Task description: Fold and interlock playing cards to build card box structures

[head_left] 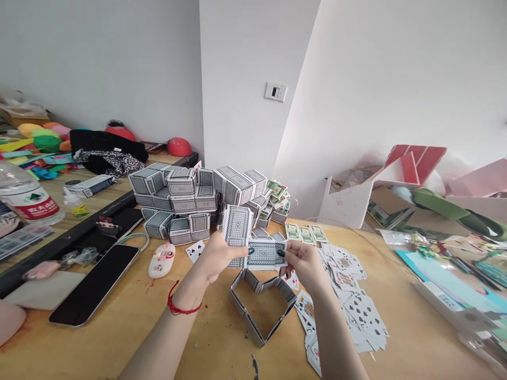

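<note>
Between my two hands is a piece made of joined playing cards [263, 253], with grey patterned backs facing me. My left hand [219, 252] grips its left side, thumb on the front, where one card stands upright. My right hand [303, 261] pinches the right end between thumb and fingers. Just below, a heart-shaped frame [244, 309] of folded cards stands on its edge on the table. Behind my hands rise stacked boxy units [184, 203] built from the same cards. Loose face-up playing cards [362, 316] lie spread to the right, partly behind my right forearm.
Left on the wooden table [190, 359] are a mouse [161, 260], a smartphone [95, 285] and a water bottle [31, 195]. Green cards [307, 233] lie behind the loose cards. A white power strip [451, 309] and coloured sheets sit at right, near a cluttered box [390, 206].
</note>
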`<action>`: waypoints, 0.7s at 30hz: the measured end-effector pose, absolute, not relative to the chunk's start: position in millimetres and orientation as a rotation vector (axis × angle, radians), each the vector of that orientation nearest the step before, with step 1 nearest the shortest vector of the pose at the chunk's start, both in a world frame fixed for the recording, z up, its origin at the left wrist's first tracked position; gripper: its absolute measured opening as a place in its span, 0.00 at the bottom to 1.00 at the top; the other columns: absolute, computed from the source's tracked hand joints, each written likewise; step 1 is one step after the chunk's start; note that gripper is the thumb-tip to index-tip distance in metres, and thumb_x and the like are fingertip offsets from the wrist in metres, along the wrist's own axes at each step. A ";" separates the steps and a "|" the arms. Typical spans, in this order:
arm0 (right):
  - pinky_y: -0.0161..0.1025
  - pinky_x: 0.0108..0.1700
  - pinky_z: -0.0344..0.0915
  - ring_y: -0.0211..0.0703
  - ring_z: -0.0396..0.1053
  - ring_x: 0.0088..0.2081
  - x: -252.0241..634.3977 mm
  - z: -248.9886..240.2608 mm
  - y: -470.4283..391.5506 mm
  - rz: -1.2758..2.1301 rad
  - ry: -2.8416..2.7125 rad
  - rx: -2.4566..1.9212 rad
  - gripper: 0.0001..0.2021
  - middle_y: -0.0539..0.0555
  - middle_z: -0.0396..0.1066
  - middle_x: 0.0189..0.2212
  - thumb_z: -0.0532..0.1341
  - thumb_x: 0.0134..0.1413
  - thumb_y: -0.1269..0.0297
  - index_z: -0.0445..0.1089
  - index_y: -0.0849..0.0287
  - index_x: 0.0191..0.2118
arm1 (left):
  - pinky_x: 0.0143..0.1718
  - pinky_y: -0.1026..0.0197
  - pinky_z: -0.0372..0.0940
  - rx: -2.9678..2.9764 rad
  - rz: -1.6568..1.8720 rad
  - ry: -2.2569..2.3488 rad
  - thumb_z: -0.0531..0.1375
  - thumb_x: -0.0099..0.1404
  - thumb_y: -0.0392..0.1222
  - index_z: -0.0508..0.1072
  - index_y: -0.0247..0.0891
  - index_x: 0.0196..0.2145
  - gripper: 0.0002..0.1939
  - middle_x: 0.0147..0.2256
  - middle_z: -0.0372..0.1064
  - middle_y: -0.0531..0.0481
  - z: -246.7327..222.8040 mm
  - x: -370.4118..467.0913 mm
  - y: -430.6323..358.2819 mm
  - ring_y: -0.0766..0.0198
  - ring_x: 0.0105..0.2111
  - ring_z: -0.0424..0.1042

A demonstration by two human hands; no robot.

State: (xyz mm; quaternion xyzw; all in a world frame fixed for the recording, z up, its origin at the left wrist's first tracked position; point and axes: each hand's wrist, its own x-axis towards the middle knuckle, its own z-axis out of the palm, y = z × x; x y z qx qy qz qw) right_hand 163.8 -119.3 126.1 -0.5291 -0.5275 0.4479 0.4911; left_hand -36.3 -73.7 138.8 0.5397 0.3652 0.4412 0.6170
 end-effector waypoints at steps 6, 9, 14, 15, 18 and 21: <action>0.32 0.15 0.60 0.37 0.65 0.14 167.9 137.1 -123.1 1.114 -1.335 -1.275 0.14 0.49 0.67 0.12 0.61 0.45 0.54 0.65 0.60 0.22 | 0.44 0.52 0.65 1.261 0.998 0.830 0.65 0.45 0.32 0.71 0.35 0.44 0.25 0.37 0.75 0.46 146.3 -38.2 -76.5 0.55 0.39 0.73; 0.32 0.15 0.61 0.38 0.65 0.14 170.6 139.3 -124.8 1.123 -1.307 -1.279 0.14 0.48 0.66 0.11 0.63 0.43 0.54 0.66 0.60 0.22 | 0.44 0.53 0.66 1.284 0.997 0.837 0.65 0.46 0.33 0.70 0.35 0.44 0.24 0.38 0.75 0.46 149.1 -38.3 -79.0 0.57 0.38 0.73; 0.31 0.15 0.59 0.36 0.64 0.13 172.7 136.1 -123.7 1.067 -1.277 -1.326 0.12 0.47 0.64 0.10 0.61 0.44 0.57 0.64 0.59 0.21 | 0.43 0.56 0.66 1.309 1.006 0.862 0.65 0.47 0.32 0.71 0.35 0.38 0.18 0.39 0.74 0.47 147.7 -36.6 -81.0 0.59 0.37 0.73; 0.31 0.15 0.58 0.36 0.64 0.13 172.6 135.1 -123.1 1.052 -1.277 -1.333 0.12 0.47 0.63 0.10 0.61 0.44 0.57 0.64 0.59 0.21 | 0.43 0.56 0.66 1.308 1.012 0.876 0.65 0.47 0.32 0.71 0.35 0.38 0.17 0.39 0.74 0.47 146.4 -36.1 -80.8 0.59 0.37 0.73; 0.30 0.15 0.57 0.35 0.63 0.13 171.9 133.3 -121.8 1.014 -1.278 -1.341 0.11 0.45 0.63 0.11 0.61 0.45 0.58 0.63 0.59 0.22 | 0.45 0.55 0.65 1.302 1.030 0.928 0.64 0.47 0.33 0.70 0.36 0.40 0.20 0.40 0.74 0.46 141.7 -33.6 -79.5 0.57 0.40 0.72; 0.29 0.14 0.56 0.34 0.62 0.12 171.7 133.0 -121.3 0.993 -1.277 -1.348 0.13 0.44 0.61 0.11 0.62 0.45 0.56 0.61 0.58 0.22 | 0.45 0.54 0.65 1.284 1.023 0.937 0.64 0.47 0.34 0.69 0.35 0.42 0.22 0.41 0.74 0.44 138.8 -30.5 -78.4 0.55 0.42 0.72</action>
